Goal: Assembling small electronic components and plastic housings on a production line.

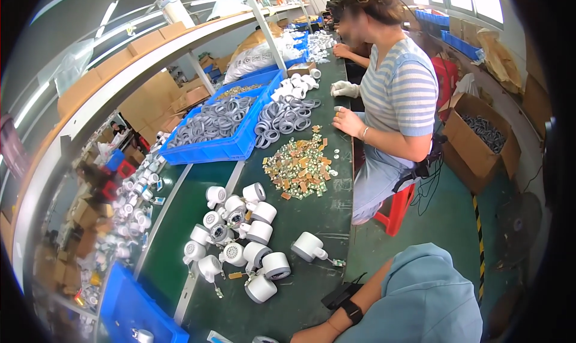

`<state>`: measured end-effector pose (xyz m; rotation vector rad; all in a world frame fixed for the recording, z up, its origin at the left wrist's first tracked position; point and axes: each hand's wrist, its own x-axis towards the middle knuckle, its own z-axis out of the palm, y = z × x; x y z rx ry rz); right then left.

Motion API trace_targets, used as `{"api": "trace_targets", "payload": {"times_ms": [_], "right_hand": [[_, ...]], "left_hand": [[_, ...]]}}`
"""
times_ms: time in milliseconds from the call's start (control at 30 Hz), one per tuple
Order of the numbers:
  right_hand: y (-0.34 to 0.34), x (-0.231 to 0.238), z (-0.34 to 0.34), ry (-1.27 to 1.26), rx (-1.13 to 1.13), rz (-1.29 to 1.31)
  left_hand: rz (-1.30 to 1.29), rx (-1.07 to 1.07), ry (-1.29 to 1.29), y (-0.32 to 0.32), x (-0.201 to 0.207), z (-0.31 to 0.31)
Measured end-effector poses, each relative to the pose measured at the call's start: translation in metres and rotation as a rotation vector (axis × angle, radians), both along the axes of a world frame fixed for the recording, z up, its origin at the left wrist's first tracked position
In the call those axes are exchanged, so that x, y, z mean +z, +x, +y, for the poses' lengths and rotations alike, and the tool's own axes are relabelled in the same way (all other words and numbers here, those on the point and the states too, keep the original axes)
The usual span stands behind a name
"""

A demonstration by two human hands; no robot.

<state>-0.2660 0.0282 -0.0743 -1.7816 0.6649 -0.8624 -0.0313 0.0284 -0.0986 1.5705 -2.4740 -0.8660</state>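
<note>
At the lower edge, my right hand (311,335) comes in from a teal sleeve (420,295), a dark watch (352,311) on its wrist. Its fingers are cut off by the frame, so what they hold, if anything, is hidden. My left hand is out of view. Nearest to my right hand is a white and grey round part (264,340), mostly cut off. Farther along the green bench lies a white cylindrical housing (308,247), a small circuit board (338,262) wired to it. Left of that sits a heap of similar housings (258,232), some with grilled ends.
Beyond are piles of small circuit boards (297,169) and grey rings (282,121), beside a blue crate (210,154) of rings. A blue tray (135,304) stands lower left. A co-worker in a striped top (402,79) sits at the bench's right edge. A black object (342,294) lies by my forearm.
</note>
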Motion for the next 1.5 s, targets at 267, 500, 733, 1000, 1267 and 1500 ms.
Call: {"api": "trace_targets", "payload": {"times_ms": [267,500,733,1000,1267,1500], "right_hand": [[-0.031,0.026,0.006,0.473,0.136,-0.035],[-0.041,0.042,0.019,0.507,0.101,0.059],[-0.033,0.01,0.02,0.356,0.273,0.042],[-0.032,-0.005,0.025,0.342,0.383,-0.248],[-0.033,-0.008,0.027,0.236,0.453,-0.273],[-0.05,0.032,0.031,0.156,0.374,-0.12]], "left_hand": [[-0.112,-0.137,0.037,-0.002,0.005,-0.009],[-0.195,-0.258,0.074,-0.006,0.008,-0.019],[-0.284,-0.398,0.097,-0.01,0.018,-0.037],[-0.387,-0.553,0.136,-0.016,0.031,-0.041],[-0.496,-0.61,0.191,-0.015,0.057,-0.022],[-0.519,-0.468,0.272,-0.006,0.081,0.03]]}}
